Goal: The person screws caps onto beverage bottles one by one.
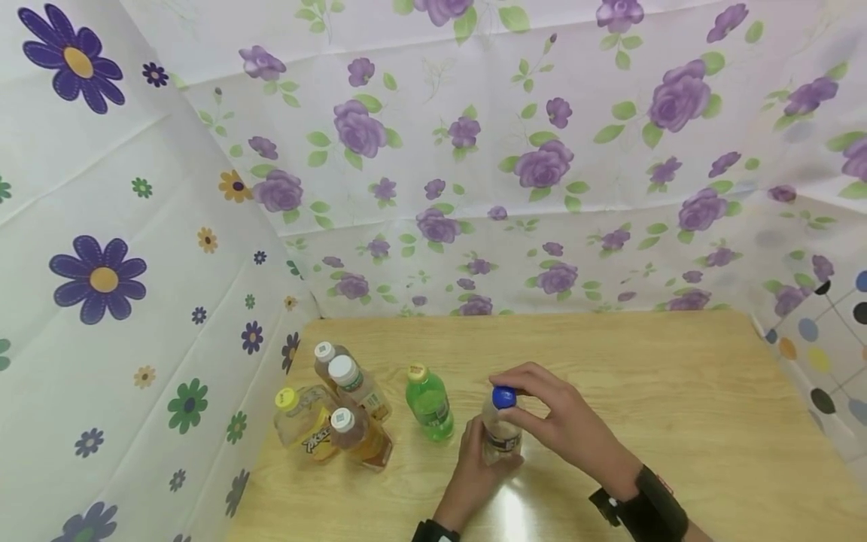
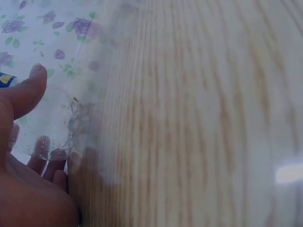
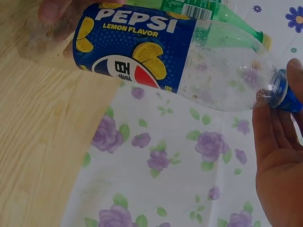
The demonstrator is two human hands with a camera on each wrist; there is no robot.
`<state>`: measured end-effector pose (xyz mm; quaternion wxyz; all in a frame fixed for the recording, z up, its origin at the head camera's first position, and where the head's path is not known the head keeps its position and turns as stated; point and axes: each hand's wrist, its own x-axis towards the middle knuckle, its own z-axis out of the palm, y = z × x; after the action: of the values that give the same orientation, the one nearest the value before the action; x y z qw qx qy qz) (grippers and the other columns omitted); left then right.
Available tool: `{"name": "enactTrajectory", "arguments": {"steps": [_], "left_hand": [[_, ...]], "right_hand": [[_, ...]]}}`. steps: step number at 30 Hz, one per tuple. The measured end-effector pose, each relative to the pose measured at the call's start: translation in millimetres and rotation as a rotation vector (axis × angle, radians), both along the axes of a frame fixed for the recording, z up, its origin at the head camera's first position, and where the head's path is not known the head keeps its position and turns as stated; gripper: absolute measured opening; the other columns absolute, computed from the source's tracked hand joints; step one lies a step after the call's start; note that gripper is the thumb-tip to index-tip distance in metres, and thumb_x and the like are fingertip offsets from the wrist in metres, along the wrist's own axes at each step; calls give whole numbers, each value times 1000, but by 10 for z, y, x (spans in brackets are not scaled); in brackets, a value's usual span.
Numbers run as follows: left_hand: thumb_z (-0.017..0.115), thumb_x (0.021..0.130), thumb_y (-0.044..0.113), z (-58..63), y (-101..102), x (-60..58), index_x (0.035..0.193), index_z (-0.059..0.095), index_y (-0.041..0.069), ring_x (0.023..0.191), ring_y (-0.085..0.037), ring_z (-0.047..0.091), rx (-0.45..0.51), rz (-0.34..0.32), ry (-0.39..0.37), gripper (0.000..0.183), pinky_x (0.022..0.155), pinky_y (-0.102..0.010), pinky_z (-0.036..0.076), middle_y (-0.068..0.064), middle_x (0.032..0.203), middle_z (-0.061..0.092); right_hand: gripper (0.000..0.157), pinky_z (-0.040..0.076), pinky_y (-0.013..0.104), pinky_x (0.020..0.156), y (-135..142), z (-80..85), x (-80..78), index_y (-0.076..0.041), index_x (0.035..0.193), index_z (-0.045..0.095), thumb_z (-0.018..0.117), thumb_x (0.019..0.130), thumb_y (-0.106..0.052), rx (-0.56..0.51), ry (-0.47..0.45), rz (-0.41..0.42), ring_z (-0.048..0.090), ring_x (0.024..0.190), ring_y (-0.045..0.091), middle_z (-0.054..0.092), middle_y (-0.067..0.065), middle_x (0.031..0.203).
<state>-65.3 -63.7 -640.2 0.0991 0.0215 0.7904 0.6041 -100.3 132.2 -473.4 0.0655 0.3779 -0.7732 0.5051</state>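
Observation:
A clear Pepsi bottle with a blue lemon-flavor label stands upright on the wooden table in the head view. My left hand grips its lower part, thumb and fingers on opposite sides. In the left wrist view that hand wraps round the clear base. My right hand pinches the blue cap between thumb and fingers. The right wrist view shows the right hand's fingers at the cap and bottle neck. A green bottle with a yellow cap stands just left of the Pepsi bottle.
Several bottles cluster at the table's left, among them a yellow-capped bottle, a white-capped amber bottle and a white-capped clear bottle. Flowered cloth hangs behind the wooden table and along its left side.

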Motion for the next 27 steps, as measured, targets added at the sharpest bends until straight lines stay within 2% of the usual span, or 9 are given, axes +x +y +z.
{"name": "enactTrajectory", "arguments": {"steps": [5, 9, 17, 24, 27], "left_hand": [[83, 91, 45, -7, -4, -3, 156, 40, 40, 144, -32, 41, -6, 1, 16, 78, 115, -71, 34, 0, 154, 41], [83, 91, 45, -24, -5, -2, 156, 40, 41, 143, -31, 42, -13, -1, 28, 79, 115, -69, 35, 1, 153, 42], [82, 93, 46, -29, -14, -11, 156, 39, 43, 143, -31, 41, 9, -14, 33, 77, 115, -70, 35, 1, 150, 41], [84, 91, 45, -51, -11, 5, 156, 39, 45, 141, -27, 42, -4, 3, 20, 79, 115, -67, 36, 5, 151, 41], [84, 91, 44, -57, -5, 3, 156, 40, 43, 141, -28, 43, 1, 3, 33, 78, 114, -67, 36, 4, 151, 42]], "right_hand": [[54, 58, 35, 97, -5, -28, -15, -22, 148, 61, 79, 98, -13, -3, -24, -12, 65, 119, 16, 63, -7, 136], [55, 58, 37, 98, 2, -52, -25, -22, 148, 62, 79, 97, -11, -12, -27, -7, 64, 121, 16, 63, -6, 136], [62, 54, 34, 105, 2, -93, -20, -19, 153, 56, 79, 97, -9, -13, -35, 15, 62, 128, 20, 59, -3, 143], [56, 56, 33, 101, 6, -100, -16, -17, 152, 58, 74, 101, -5, -14, 22, 31, 63, 125, 20, 61, -1, 142], [52, 57, 35, 100, 9, -91, -15, -20, 150, 60, 74, 101, -7, -4, 19, 7, 63, 123, 18, 62, -3, 140]]}}
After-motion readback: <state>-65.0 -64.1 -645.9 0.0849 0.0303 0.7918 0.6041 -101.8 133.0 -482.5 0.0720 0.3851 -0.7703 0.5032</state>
